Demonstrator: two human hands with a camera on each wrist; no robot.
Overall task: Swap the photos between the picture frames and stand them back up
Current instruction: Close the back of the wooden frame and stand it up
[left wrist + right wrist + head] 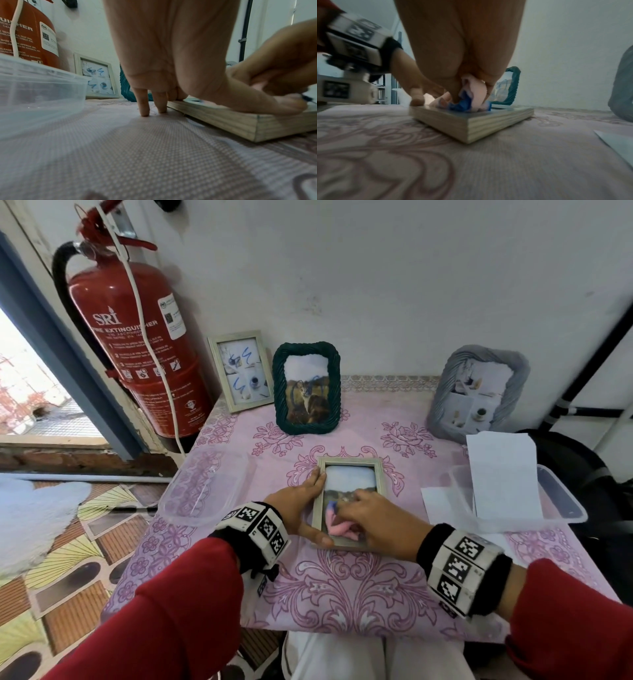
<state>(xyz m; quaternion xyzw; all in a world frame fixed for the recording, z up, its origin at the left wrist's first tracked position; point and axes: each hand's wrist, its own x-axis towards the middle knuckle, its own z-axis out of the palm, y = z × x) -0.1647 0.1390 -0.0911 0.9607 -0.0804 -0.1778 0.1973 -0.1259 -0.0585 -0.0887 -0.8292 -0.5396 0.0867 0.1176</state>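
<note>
A pale wooden picture frame (350, 462) lies flat, glass up, in the middle of the pink tablecloth, with a photo inside. My left hand (308, 505) rests along its left rail with straight fingers, thumb on the near corner. My right hand (370, 518) grips a crumpled pink cloth (334, 522) pressed on the glass. The right wrist view shows blue stains on this cloth (474, 94). Against the wall stand a pale frame (239, 371) with blue scribbles on it, a green woven frame (306, 388) with a cat photo, and a grey frame (478, 392).
A clear plastic tub (202, 484) sits left of the flat frame. Another tub (561, 501) at the right holds white paper sheets (500, 474). A red fire extinguisher (137, 347) hangs at the back left. The table's front edge is over my lap.
</note>
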